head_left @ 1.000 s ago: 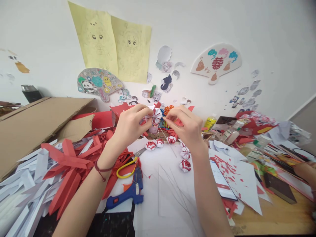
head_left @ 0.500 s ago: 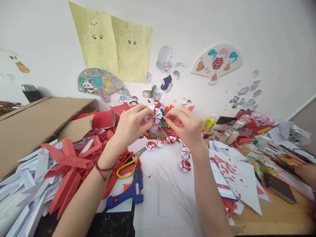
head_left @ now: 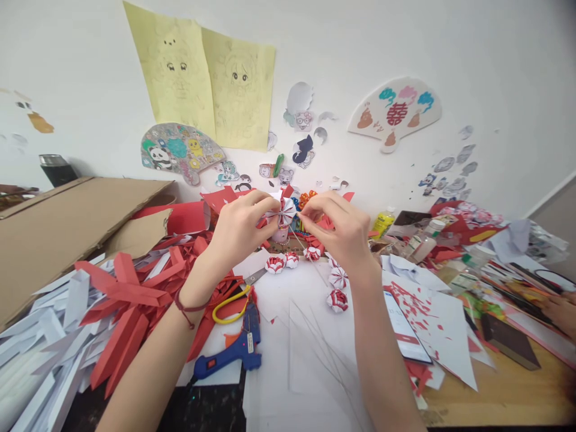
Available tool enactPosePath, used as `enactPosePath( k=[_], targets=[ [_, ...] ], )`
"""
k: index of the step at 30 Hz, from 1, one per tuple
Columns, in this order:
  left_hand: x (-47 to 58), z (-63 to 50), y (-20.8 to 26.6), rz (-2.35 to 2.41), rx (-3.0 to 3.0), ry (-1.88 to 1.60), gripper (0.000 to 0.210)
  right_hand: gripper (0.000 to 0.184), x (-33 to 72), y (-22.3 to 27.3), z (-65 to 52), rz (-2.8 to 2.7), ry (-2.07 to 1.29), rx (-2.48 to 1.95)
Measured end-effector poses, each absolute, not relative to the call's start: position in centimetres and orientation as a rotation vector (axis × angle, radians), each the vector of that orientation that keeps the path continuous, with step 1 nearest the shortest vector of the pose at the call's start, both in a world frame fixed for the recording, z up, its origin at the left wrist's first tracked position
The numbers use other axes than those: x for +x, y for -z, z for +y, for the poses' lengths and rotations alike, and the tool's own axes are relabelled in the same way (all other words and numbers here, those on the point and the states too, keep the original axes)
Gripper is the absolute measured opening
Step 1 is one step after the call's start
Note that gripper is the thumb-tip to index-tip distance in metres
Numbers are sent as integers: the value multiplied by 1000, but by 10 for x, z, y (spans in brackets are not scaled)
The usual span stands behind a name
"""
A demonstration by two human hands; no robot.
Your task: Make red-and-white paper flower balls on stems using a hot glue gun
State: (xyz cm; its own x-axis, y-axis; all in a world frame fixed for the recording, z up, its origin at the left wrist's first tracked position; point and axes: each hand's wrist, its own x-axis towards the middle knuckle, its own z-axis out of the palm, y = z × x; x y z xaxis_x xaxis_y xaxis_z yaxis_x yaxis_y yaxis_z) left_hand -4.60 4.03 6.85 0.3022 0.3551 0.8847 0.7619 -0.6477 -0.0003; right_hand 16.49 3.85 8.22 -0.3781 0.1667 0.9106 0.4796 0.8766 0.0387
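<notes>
My left hand [head_left: 245, 225] pinches a folded paper flower [head_left: 287, 211], white with thin red stripes, above the far end of the white sheets. My right hand [head_left: 337, 225] is closed in a pinch just right of the flower; what its fingertips hold is too small to make out. A thin pale strand [head_left: 294, 233] slants down from near the flower between the hands. Below lie several finished red-and-white paper flowers, among them a red-centred flower [head_left: 337, 300] and a striped flower [head_left: 338, 277]. Thin wires [head_left: 324, 348] lie across the white paper [head_left: 274, 378].
Left are a blue glue gun [head_left: 229, 354], yellow-handled scissors [head_left: 227, 309], red paper strips [head_left: 130, 294], white strips [head_left: 49, 336] and cardboard [head_left: 76, 222]. Right lie a phone [head_left: 407, 330], paper scraps [head_left: 443, 336] and bottles [head_left: 423, 240]. Another person's hand [head_left: 560, 312] is at the right edge.
My hands and the flower stay almost still. At the right edge, the other person's hand has shifted slightly.
</notes>
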Motion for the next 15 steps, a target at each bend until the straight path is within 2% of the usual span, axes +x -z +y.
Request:
enactPosePath(
  k=[15],
  targets=[
    [-46,41,-69,-984,-2137,1311,8,9,168,-83,40,-1916,483,-460]
  ],
)
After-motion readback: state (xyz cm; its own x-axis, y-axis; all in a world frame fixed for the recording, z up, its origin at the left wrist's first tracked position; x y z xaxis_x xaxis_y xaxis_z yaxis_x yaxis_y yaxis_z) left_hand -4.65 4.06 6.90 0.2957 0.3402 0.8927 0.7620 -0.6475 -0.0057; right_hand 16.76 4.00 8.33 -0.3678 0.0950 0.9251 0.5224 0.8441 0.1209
